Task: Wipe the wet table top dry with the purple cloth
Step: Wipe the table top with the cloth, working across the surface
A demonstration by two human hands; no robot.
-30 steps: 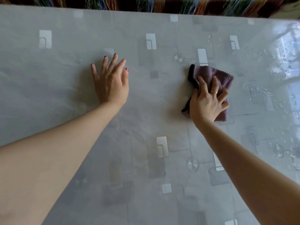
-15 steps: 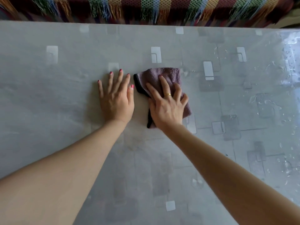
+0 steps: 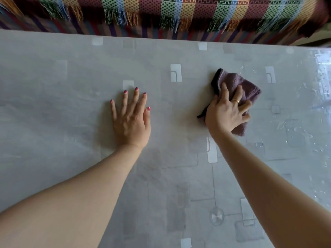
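Right hand (image 3: 226, 114) pressing purple cloth (image 3: 240, 86), left hand (image 3: 130, 120) flat

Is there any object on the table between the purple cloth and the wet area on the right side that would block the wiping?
Nothing visible does. The right hand presses the purple cloth on the table, and only bare surface lies before the water drops.

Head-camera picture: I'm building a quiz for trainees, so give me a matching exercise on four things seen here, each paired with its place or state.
Things:
1. left hand
2. folded purple cloth
3. water droplets
4. striped fringed blanket

States:
A. scattered on the grey table top's right side
B. beyond the table's far edge
C. flat, fingers spread, holding nothing
D. pressed under the right hand

Pairs: 1-C, 2-D, 3-A, 4-B
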